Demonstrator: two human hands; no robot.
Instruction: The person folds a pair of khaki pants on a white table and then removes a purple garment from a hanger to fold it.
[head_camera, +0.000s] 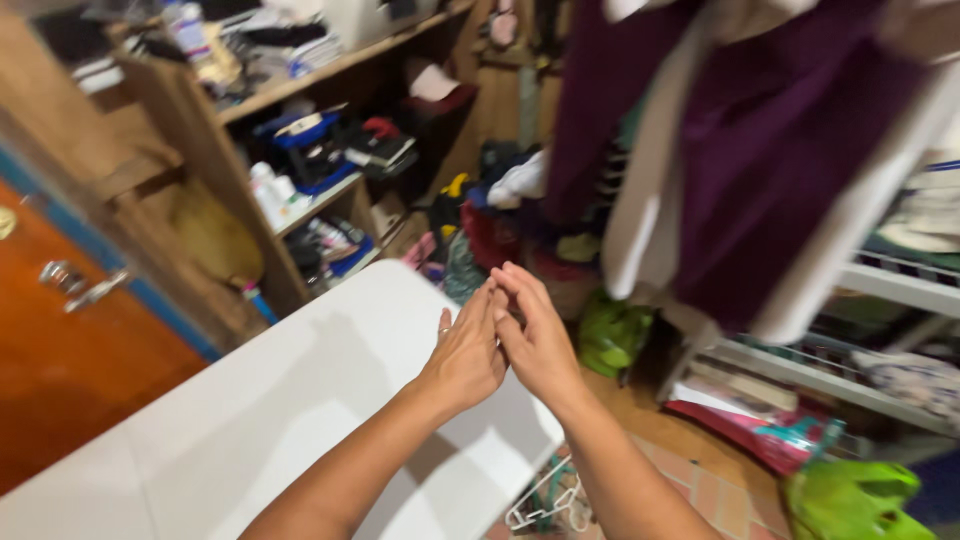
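Note:
My left hand and my right hand are raised together over the far corner of a white table. The fingers of both are stretched out and touch each other at the tips and sides. Neither hand holds anything. A ring shows on a finger of my left hand. Both forearms reach in from the bottom edge of the view.
Wooden shelves crowded with bottles, boxes and clothes stand at the left. An orange door with a metal handle is at far left. Purple and white garments hang at the right above a white wire rack. Green bags and a white hanger lie on the floor.

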